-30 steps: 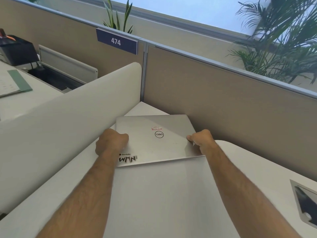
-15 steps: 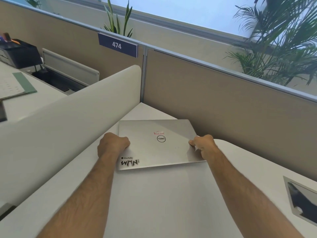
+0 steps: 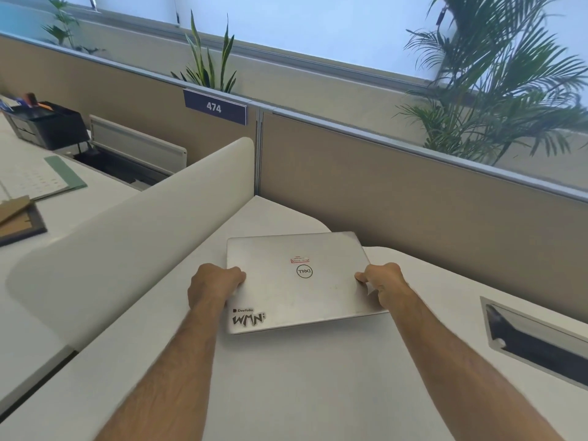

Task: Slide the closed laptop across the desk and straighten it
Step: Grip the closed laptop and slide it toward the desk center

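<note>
A closed silver laptop (image 3: 299, 291) with a round logo and a black-and-white sticker lies flat on the white desk (image 3: 302, 386), near the back corner. My left hand (image 3: 214, 283) grips its left edge, fingers curled over the lid. My right hand (image 3: 383, 284) grips its right edge, thumb on top. The laptop sits slightly turned, its front edge rising to the right.
A white curved divider (image 3: 133, 230) runs along the left side of the desk. Tan cubicle panels (image 3: 413, 198) close the back. A rectangular cable cut-out (image 3: 534, 342) opens in the desk at right. The neighbouring desk at left holds papers and a black organiser (image 3: 47, 125).
Both hands have drawn the laptop toward me, away from the back corner; more bare desk shows behind it. The grip on both edges is unchanged.
</note>
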